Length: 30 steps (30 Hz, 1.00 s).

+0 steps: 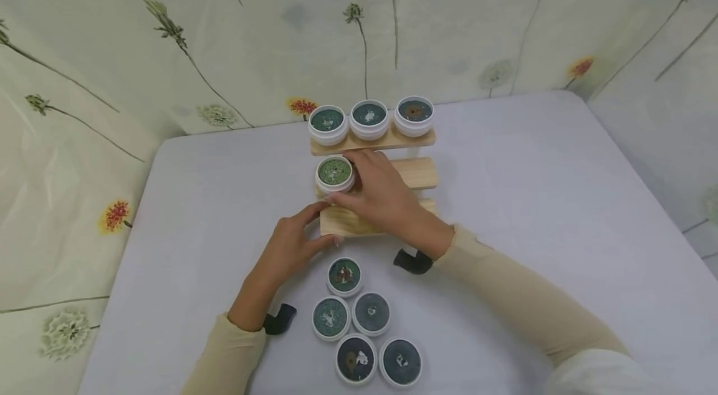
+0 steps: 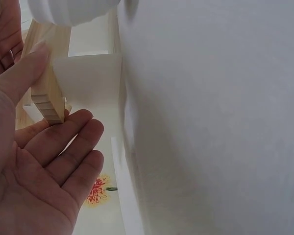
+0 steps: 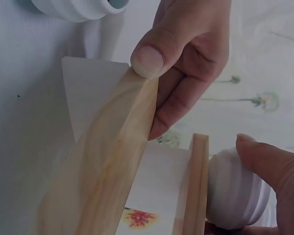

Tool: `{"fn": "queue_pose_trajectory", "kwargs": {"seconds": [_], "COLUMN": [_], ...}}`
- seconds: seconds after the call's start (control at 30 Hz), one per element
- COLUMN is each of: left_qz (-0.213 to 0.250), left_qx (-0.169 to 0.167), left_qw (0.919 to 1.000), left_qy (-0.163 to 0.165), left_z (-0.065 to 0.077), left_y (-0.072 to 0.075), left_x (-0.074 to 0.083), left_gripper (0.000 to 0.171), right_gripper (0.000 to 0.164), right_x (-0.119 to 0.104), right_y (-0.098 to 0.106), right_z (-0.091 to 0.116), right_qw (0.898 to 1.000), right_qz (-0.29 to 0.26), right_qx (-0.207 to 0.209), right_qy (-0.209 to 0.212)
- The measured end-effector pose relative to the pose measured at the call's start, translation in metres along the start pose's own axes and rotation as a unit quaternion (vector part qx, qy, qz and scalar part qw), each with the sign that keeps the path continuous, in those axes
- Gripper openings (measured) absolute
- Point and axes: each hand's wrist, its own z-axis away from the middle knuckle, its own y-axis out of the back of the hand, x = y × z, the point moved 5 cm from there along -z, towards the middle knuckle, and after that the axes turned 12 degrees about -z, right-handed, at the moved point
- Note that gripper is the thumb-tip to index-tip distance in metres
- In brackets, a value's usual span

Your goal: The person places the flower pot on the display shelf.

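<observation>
A three-step wooden rack stands mid-table. My right hand [image 1: 387,199] grips a white round jar with a speckled green top [image 1: 335,172] at the left end of the middle step [image 1: 417,172]. The right wrist view has this jar [image 3: 232,188] upright against that wooden board, thumb on one side and fingers partly hidden. On the lowest step [image 1: 349,223], my left hand [image 1: 283,252] pinches the left end. Its thumb lies on the board's upper face and its fingers reach beneath, as the left wrist view shows with the board end [image 2: 48,98].
Three white jars, one with a brown-marked top [image 1: 415,111], line the top step [image 1: 364,144]. Several more jars, such as a dark-topped one [image 1: 401,361], stand grouped on the white-covered table [image 1: 533,195] nearer me. A flower-patterned sheet [image 1: 269,27] hangs behind.
</observation>
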Motion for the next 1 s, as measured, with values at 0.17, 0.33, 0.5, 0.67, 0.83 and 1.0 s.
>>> {"fn": "queue_pose_trajectory", "kwargs": {"seconds": [0.17,0.33,0.5,0.67,0.83,1.0], "left_qz": [-0.001,-0.002,-0.001,0.001,0.004,0.004], "left_qx": [0.002,0.003,0.002,0.0,-0.006,-0.008], "left_qw": [1.0,1.0,1.0,1.0,1.0,1.0], "left_qy": [0.001,-0.001,-0.002,-0.005,-0.002,-0.002], "left_z": [0.001,0.0,0.0,0.0,0.0,0.0], "left_y": [0.001,0.002,0.003,0.003,0.003,0.002], "left_x": [0.001,0.001,0.002,0.002,0.002,0.002], "left_gripper": [0.07,0.069,0.068,0.069,0.071,0.068], "right_gripper": [0.07,0.07,0.068,0.068,0.076,0.076], "right_x": [0.001,0.001,0.0,0.001,0.002,0.005], "right_y": [-0.001,-0.003,-0.005,-0.006,-0.004,0.005], "right_z": [0.0,-0.003,-0.004,-0.005,-0.003,0.006], "right_qw": [1.0,0.999,0.998,0.998,0.997,0.996], "right_qz": [0.025,0.038,0.04,0.046,0.061,0.069], "right_qx": [0.015,0.025,0.036,0.038,0.029,0.021], "right_qy": [-0.003,-0.009,-0.013,-0.025,-0.04,-0.054]}}
